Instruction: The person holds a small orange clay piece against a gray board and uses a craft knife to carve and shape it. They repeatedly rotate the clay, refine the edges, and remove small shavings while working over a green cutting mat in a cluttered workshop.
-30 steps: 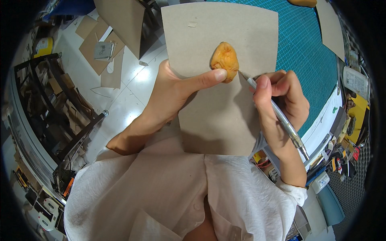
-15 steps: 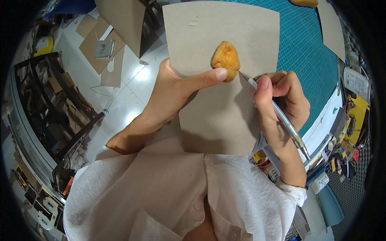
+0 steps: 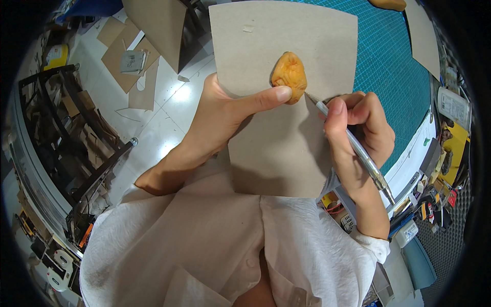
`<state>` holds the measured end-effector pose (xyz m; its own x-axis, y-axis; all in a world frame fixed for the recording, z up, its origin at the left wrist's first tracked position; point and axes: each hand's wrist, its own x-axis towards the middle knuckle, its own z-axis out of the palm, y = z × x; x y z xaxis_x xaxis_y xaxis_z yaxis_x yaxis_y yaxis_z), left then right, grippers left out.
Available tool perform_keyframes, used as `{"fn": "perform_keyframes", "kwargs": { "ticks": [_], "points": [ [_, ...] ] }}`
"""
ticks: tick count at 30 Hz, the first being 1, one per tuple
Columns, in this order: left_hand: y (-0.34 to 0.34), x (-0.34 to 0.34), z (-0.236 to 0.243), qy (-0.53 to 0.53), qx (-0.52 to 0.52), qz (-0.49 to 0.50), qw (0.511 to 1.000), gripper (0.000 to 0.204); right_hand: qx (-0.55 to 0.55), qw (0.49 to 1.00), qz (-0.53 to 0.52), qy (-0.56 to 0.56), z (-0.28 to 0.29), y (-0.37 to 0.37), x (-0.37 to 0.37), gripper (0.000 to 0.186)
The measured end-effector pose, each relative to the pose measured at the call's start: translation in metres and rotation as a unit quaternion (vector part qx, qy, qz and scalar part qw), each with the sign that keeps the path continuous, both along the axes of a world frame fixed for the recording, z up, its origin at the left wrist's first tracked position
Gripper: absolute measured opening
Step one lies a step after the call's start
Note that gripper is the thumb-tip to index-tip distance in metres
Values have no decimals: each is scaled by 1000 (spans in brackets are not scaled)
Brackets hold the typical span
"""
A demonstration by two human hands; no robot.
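Note:
A grey-brown cardboard sheet [image 3: 279,148] is held up in front of me. On it lies a small, wrinkled orange lump [image 3: 290,74], apparently clay. My left hand [image 3: 225,110] grips the sheet from its left side, fingers hidden beneath, and its thumb presses the lump's lower end. My right hand [image 3: 360,125] is closed around a slim silver pen-shaped tool [image 3: 360,149] with a fine dark point; I cannot tell whether that is a blade or a lead. The point sits at the lump's lower right edge, touching or almost touching it.
Beyond the sheet, a teal gridded cutting mat [image 3: 386,66] covers the table, with another orange piece [image 3: 388,4] at its far edge. Tools and packages crowd the right side. Cardboard offcuts [image 3: 115,56] lie on the white floor at left, near a black metal rack [image 3: 61,133].
The sheet and lump have shifted very slightly to the right. Both hands keep the same grip, and the tool's point stays beside the lump.

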<state>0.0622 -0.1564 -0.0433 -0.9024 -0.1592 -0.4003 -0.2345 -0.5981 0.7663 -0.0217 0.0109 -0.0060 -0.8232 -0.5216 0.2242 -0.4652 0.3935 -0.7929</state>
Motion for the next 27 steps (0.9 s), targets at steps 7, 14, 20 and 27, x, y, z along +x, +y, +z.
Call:
{"fn": "perform_keyframes", "kwargs": {
  "ticks": [7, 14, 20, 27],
  "points": [
    [0, 0, 0, 9, -1, 0, 1000, 45, 3, 1000, 3, -2, 0, 0, 1, 27],
    [1, 0, -1, 3, 7, 6, 1000, 47, -5, 1000, 7, 3, -1, 1, 1, 27],
    [2, 0, -2, 5, 12, 13, 1000, 47, -3, 1000, 13, 6, -1, 1, 1, 27],
    [0, 0, 2, -1, 20, 4, 1000, 46, -12, 1000, 10, -3, -1, 1, 2, 28]
  ]
}}
